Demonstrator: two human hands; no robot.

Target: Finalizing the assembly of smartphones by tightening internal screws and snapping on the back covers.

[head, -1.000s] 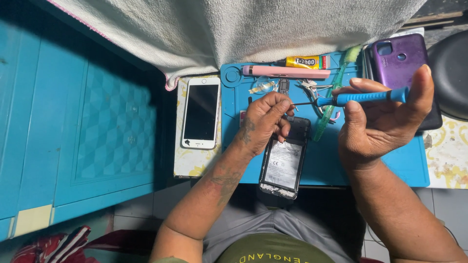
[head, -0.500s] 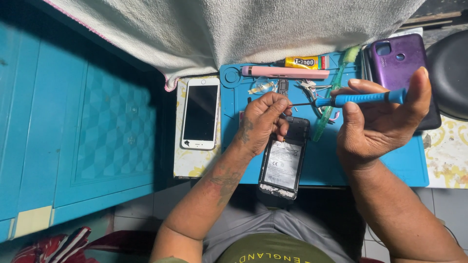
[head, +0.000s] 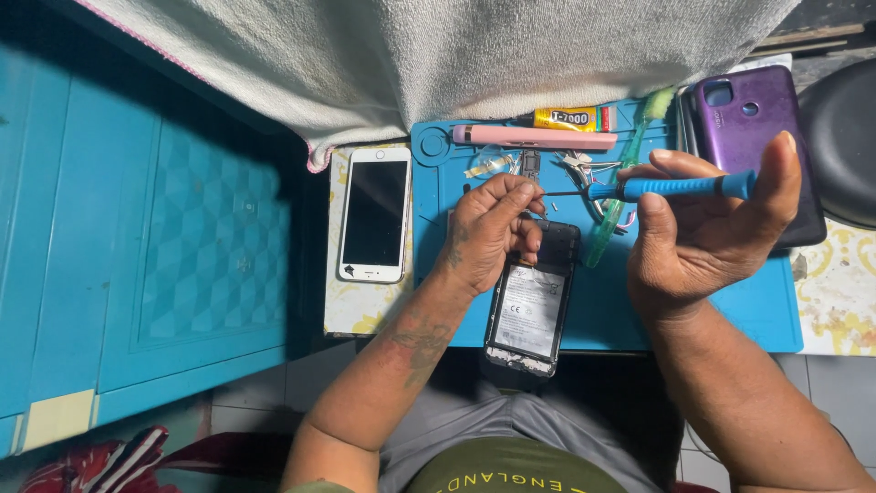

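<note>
My blue work mat [head: 730, 310] carries an opened phone [head: 531, 306], back cover off, lying partly over its near edge. My right hand [head: 703, 242] pinches a blue-handled screwdriver [head: 671, 188] between thumb and fingers, held level above the mat. My left hand [head: 488, 233] rests on the phone's upper end, fingertips pressed together at the screwdriver's tip. A white phone [head: 374, 215] lies left of the mat.
</note>
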